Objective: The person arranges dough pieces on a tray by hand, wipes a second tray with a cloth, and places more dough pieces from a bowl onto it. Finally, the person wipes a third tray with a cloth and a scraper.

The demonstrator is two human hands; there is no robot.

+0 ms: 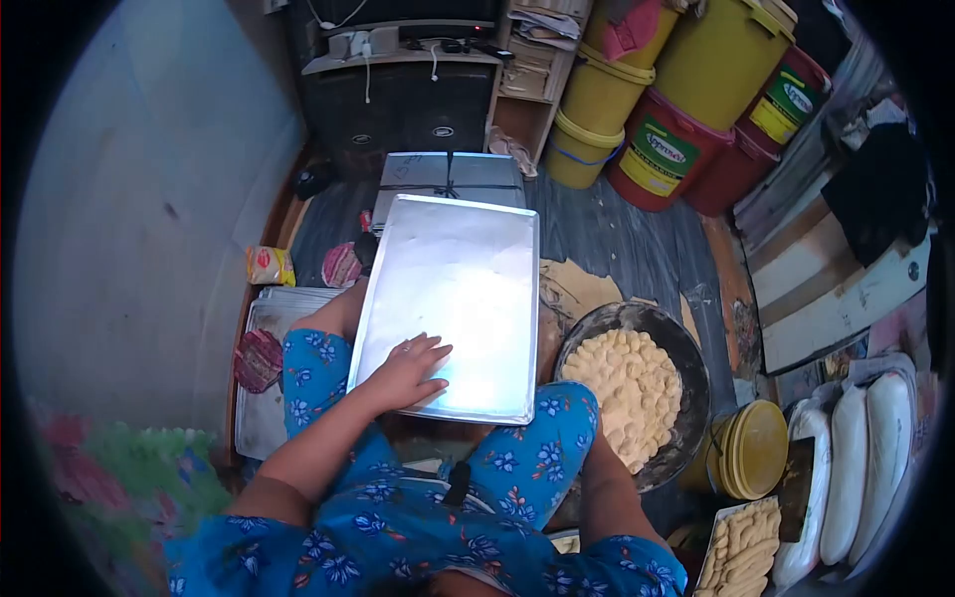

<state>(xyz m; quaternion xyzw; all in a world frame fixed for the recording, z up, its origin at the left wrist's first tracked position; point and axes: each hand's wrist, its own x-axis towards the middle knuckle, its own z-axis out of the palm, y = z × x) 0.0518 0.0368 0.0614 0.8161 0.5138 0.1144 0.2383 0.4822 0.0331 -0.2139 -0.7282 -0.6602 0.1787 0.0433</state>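
Note:
A flat silver baking tray (458, 289) lies across my knees, its surface bare and shiny with light. My left hand (406, 373) rests palm down on the tray's near left part, fingers spread. On the right, my forearm reaches down beside my knee, and the right hand itself is hidden. Close to that arm stands a wide dark basin (696, 378) heaped with pale dough pieces (627, 393). At the lower right, another tray holds long dough rolls (741, 547).
Stacked trays (269, 428) lie on the left, with a yellow packet (270, 266) on the floor beyond. A tied box-like stack (408, 169) sits ahead. Yellow buckets (602, 99) and red margarine buckets (652, 149) stand at the back right. Yellow lids (761, 448) and white filled bags (846, 468) are to the right.

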